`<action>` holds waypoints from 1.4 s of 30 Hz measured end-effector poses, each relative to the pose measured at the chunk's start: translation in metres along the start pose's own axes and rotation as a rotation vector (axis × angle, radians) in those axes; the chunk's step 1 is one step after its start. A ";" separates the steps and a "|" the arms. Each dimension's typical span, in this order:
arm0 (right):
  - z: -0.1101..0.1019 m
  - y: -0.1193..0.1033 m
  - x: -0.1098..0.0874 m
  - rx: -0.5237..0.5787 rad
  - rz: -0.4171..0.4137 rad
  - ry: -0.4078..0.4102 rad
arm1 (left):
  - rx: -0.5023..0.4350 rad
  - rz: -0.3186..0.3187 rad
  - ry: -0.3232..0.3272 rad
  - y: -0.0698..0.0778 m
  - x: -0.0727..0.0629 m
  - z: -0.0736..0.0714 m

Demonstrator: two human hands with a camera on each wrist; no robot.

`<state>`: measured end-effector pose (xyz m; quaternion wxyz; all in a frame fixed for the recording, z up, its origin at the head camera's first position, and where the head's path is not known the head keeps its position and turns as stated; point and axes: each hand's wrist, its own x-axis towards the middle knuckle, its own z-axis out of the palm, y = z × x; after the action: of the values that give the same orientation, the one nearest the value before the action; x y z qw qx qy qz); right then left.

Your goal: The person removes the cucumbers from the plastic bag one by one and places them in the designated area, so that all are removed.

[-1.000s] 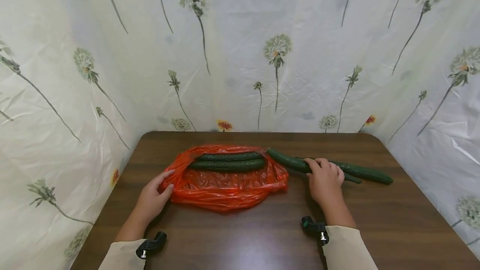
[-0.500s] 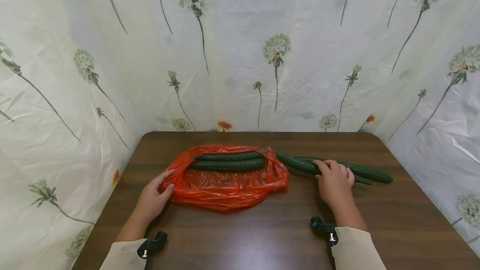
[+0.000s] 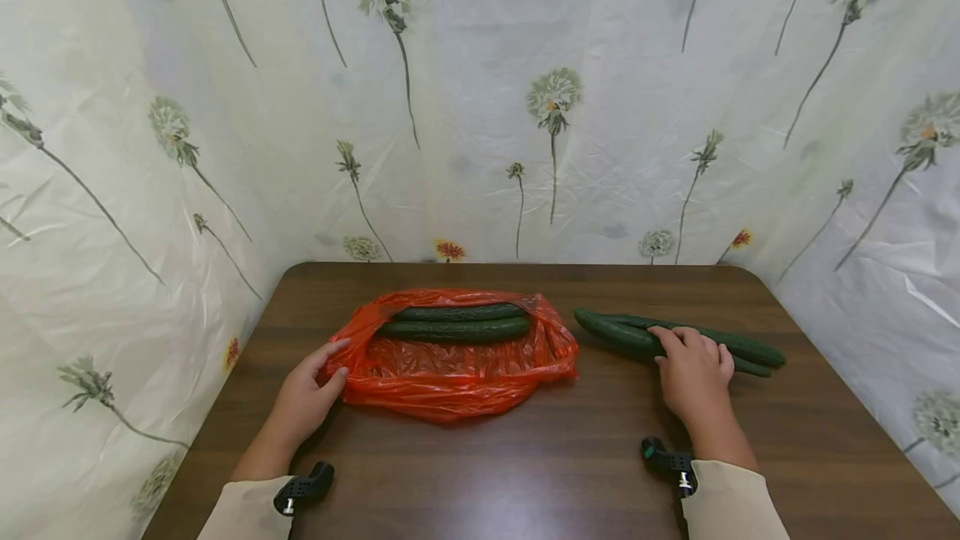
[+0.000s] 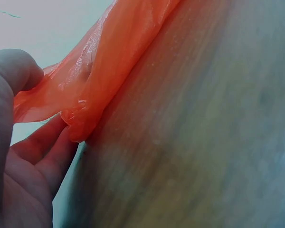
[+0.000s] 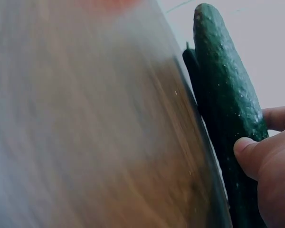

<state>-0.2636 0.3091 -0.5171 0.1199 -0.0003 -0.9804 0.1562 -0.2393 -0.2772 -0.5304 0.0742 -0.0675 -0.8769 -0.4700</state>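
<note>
A red plastic bag [image 3: 450, 397] lies spread with its mouth facing up, and two cucumbers [image 3: 457, 331] rest side by side inside it. My left hand [image 3: 303, 390] holds the bag's left edge; in the left wrist view the red film [image 4: 118, 61] passes between thumb and fingers. Right of the bag, my right hand [image 3: 693, 369] grips a cucumber [image 3: 618, 334] from above, thumb on the near side. Another cucumber [image 3: 742, 347] lies just behind it, partly hidden. The right wrist view shows the gripped cucumber [image 5: 223, 71] close up, with the darker one [image 5: 192, 64] beside it.
Everything lies on a dark wood-grain table [image 3: 480, 473]. Pale curtains [image 3: 465, 107] printed with dandelions surround its back and sides. A black wrist camera sits on each wrist, the left one [image 3: 303, 487] and the right one [image 3: 667, 461].
My right hand has moved right with the cucumber, away from the bag's right end and alongside the other cucumber. The left hand and the bag have stayed put.
</note>
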 end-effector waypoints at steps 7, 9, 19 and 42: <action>-0.005 0.013 -0.002 -0.009 0.030 -0.031 | -0.002 0.004 0.005 0.000 0.000 0.001; -0.006 0.015 -0.003 -0.011 0.040 -0.035 | -0.001 0.005 0.003 0.000 0.000 0.000; -0.010 0.025 -0.006 -0.015 0.083 -0.067 | 0.008 -0.002 0.007 0.000 -0.002 -0.003; -0.013 0.040 -0.007 0.007 0.162 -0.087 | -0.003 -0.013 -0.001 -0.002 0.000 0.000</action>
<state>-0.2553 0.3514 -0.5187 0.0641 -0.0726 -0.9809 0.1685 -0.2398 -0.2781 -0.5322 0.0705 -0.0620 -0.8767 -0.4718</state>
